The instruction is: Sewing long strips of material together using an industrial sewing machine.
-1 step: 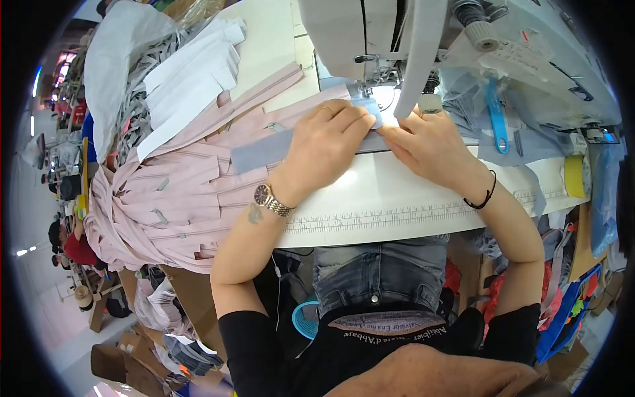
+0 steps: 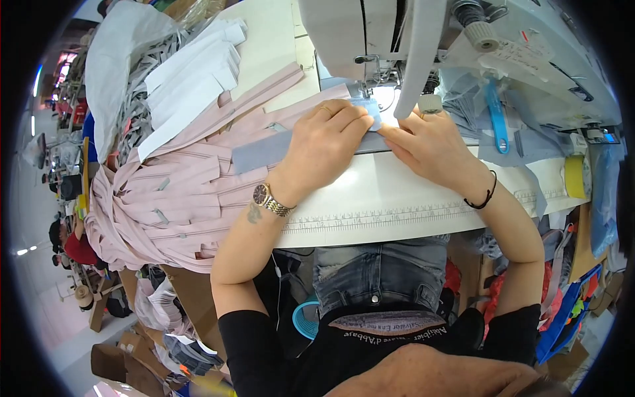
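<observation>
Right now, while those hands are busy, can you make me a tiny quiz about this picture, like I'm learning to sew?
1. Is the watch worn on the left or the right side?
2. True or false: a printed ruler runs along the near edge of the table.
3. Which is closest to the left hand?
A) yellow roll
B) light-blue piece
C) blue basket

Key: 1. left; 2. true; 3. B

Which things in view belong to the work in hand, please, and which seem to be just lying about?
Likely part of it:
light-blue fabric piece, at the left hand and right hand
sewing machine
grey-blue fabric strip, partly under the left hand
pink zipper strips, perhaps

Apparently lying about:
blue-handled tool
yellow tape roll
turquoise basket
</observation>
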The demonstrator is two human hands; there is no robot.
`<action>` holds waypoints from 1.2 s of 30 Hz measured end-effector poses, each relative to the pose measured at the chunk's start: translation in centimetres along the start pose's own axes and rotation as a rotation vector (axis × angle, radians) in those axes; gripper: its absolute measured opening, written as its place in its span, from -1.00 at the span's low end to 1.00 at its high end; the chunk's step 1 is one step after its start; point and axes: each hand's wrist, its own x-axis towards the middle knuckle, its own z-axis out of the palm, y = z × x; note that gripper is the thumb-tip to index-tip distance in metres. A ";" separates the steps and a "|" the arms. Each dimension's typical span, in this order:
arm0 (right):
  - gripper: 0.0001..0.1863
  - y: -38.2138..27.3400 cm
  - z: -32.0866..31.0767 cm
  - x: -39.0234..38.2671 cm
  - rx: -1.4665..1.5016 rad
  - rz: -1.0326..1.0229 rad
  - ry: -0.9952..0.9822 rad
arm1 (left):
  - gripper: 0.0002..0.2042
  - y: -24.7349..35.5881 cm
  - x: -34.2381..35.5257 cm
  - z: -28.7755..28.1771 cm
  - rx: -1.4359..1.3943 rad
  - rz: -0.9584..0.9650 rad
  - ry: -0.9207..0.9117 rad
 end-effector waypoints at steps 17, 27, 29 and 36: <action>-0.73 -0.1 0.2 -0.2 0.001 -0.029 0.080 | -0.74 1.3 0.3 -0.2 -0.026 -0.143 -0.021; -0.76 -0.3 0.1 0.0 0.040 -0.026 0.102 | -0.80 1.2 0.2 -0.4 0.275 0.018 0.030; -0.77 -0.3 -0.1 0.3 -0.003 -0.047 0.070 | -0.81 1.4 0.4 -0.3 0.246 0.023 -0.004; -0.80 -0.2 0.6 -0.1 -0.023 -0.086 0.092 | -0.78 1.0 -0.1 -0.4 0.105 0.033 -0.052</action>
